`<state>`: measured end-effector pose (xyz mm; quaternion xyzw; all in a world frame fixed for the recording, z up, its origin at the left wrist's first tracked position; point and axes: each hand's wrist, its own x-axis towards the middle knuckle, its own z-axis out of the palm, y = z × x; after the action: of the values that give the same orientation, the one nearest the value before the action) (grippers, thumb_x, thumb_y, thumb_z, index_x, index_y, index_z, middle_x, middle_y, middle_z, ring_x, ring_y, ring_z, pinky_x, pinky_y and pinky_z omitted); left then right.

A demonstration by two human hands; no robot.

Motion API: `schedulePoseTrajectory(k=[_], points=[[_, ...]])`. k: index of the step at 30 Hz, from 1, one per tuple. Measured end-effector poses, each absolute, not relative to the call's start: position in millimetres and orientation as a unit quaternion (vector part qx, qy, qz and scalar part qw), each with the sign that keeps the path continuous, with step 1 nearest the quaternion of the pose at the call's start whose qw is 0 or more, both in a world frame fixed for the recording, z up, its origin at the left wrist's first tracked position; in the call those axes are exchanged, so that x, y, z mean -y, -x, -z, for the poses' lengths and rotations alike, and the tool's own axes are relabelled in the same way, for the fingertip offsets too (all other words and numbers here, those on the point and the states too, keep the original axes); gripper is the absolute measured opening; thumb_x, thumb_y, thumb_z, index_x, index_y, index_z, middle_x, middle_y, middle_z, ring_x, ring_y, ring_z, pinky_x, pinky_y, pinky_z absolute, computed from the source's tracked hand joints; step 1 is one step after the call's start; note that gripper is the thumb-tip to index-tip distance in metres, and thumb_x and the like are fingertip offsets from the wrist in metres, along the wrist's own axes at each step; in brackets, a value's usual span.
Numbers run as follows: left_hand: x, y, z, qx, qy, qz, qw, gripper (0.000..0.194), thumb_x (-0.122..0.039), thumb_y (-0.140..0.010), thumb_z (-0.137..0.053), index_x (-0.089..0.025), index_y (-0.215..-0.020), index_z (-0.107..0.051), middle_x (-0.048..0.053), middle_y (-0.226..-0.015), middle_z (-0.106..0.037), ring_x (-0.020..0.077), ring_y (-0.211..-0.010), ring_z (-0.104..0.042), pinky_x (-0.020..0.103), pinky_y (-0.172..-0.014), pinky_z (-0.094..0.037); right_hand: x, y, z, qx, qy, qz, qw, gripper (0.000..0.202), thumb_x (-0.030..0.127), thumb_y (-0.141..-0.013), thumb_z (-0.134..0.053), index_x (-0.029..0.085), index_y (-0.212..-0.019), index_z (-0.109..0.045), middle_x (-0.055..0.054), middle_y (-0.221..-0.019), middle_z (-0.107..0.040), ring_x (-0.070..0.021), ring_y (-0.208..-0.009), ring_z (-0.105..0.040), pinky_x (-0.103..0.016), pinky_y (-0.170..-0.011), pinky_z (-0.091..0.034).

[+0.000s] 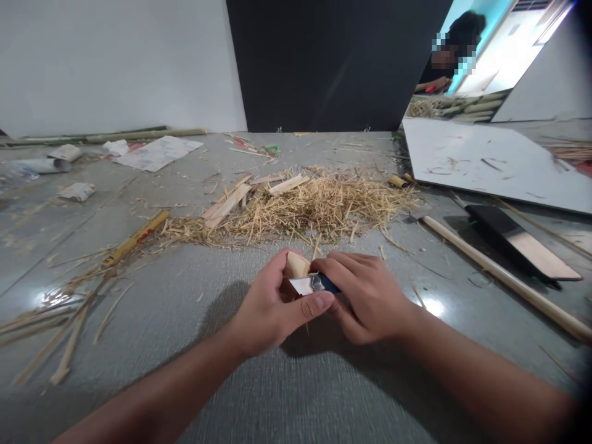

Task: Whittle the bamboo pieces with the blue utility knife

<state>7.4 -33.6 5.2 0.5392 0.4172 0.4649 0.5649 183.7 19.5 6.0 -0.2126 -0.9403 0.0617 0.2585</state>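
My left hand (272, 305) is closed around a short piece of pale wood (296, 265), whose rounded end shows above my fingers. In my right hand (363, 293) is a utility knife (319, 283) with a dark blue handle. Its blade points left and lies close against the wood. The left thumb stretches along beneath the knife near its handle. Most of the wood is hidden by my fingers. Just beyond both hands spreads a heap of thin yellow shavings (324, 206).
Flat wood strips (229, 203) lie on the shavings. A yellow stick with red print (136, 237) is at left. On the right are a long wooden rod (504, 277), a dark phone-like slab (522, 243) and a white board (499, 160). Another person (456, 52) appears behind, beyond a black panel (333, 61).
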Motion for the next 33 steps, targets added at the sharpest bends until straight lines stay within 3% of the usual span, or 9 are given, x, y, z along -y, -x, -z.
schedulePoseTrajectory(k=[5, 11, 24, 33], points=[[35, -5, -4, -0.471, -0.589, -0.451, 0.478, 0.037, -0.037, -0.074, -0.072, -0.02, -0.077, -0.04, -0.007, -0.065, -0.04, 0.0048, -0.054, -0.037, 0.018, -0.047, -0.03, -17, -183, -9, 0.945, 0.229, -0.052, 0.228, 0.025, 0.035, -0.088, -0.037, 0.015, -0.092, -0.053, -0.005, -0.076, -0.055, -0.0183, -0.063, -0.048, -0.033, -0.059, -0.035], [34, -5, -8, -0.533, -0.602, -0.419, 0.422, 0.044, -0.038, -0.069, -0.075, -0.02, -0.069, -0.035, -0.008, -0.059, -0.033, 0.0057, -0.052, -0.03, 0.02, -0.045, -0.025, -15, -182, -11, 0.934, 0.282, 0.05, 0.215, 0.023, 0.037, -0.085, -0.039, 0.017, -0.082, -0.051, -0.005, -0.072, -0.052, -0.0183, -0.06, -0.043, -0.033, -0.056, -0.027], [21, 3, -7, -0.63, -0.6, -0.37, 0.326, 0.045, -0.052, -0.07, -0.07, -0.02, -0.068, -0.039, -0.007, -0.059, -0.032, 0.0084, -0.054, -0.028, 0.023, -0.047, -0.022, -13, -169, -11, 0.89, 0.408, 0.1, 0.177, 0.02, 0.036, -0.087, -0.041, 0.018, -0.086, -0.05, -0.007, -0.08, -0.06, -0.0211, -0.069, -0.053, -0.033, -0.062, -0.028], [14, 6, -10, -0.645, -0.575, -0.371, 0.341, 0.043, -0.057, -0.072, -0.066, -0.02, -0.07, -0.043, -0.006, -0.061, -0.039, 0.0096, -0.056, -0.032, 0.024, -0.051, -0.026, -13, -155, -15, 0.869, 0.461, 0.097, 0.15, 0.022, 0.036, -0.091, -0.037, 0.018, -0.088, -0.049, -0.009, -0.08, -0.062, -0.0229, -0.068, -0.056, -0.033, -0.059, -0.028]])
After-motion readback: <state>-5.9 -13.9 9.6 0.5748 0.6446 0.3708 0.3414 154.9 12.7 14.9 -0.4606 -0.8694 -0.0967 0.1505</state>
